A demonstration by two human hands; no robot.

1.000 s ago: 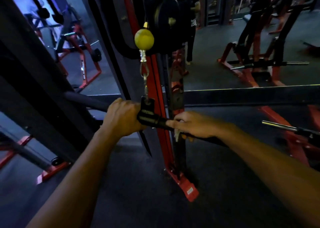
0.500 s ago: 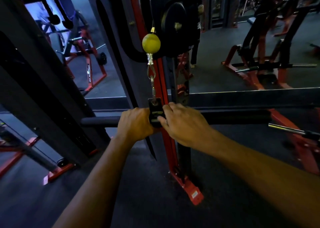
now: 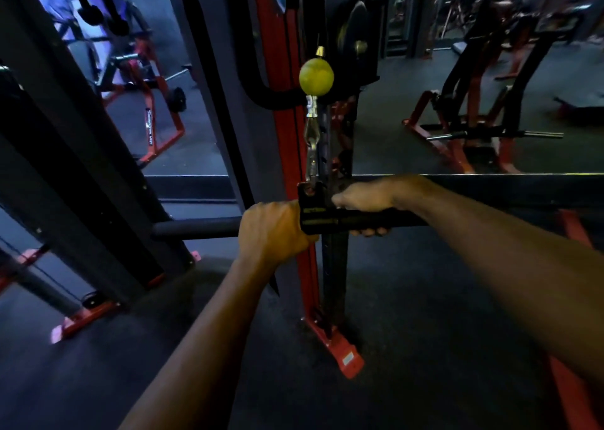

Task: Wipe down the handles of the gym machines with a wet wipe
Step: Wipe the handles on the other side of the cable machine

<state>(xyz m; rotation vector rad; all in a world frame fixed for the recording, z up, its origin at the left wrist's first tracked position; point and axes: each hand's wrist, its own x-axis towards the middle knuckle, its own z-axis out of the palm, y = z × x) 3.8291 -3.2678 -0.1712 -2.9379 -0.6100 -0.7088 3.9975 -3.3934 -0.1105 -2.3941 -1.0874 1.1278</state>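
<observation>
Both hands, left hand [image 3: 271, 230] and right hand [image 3: 366, 201], grip the level bar [image 3: 359, 219], running left-right.

Your left hand [image 3: 273, 230] sits on the bar [image 3: 196, 228] just left of its middle bracket [image 3: 313, 209], and your right hand [image 3: 367, 201] is just right of it. The clip [image 3: 311, 155] runs up from the bracket to the ball [image 3: 316, 77]. Right behind all that is the upright post [image 3: 281, 135]. Off to the right, further back, there's another machine [image 3: 474, 109].
</observation>
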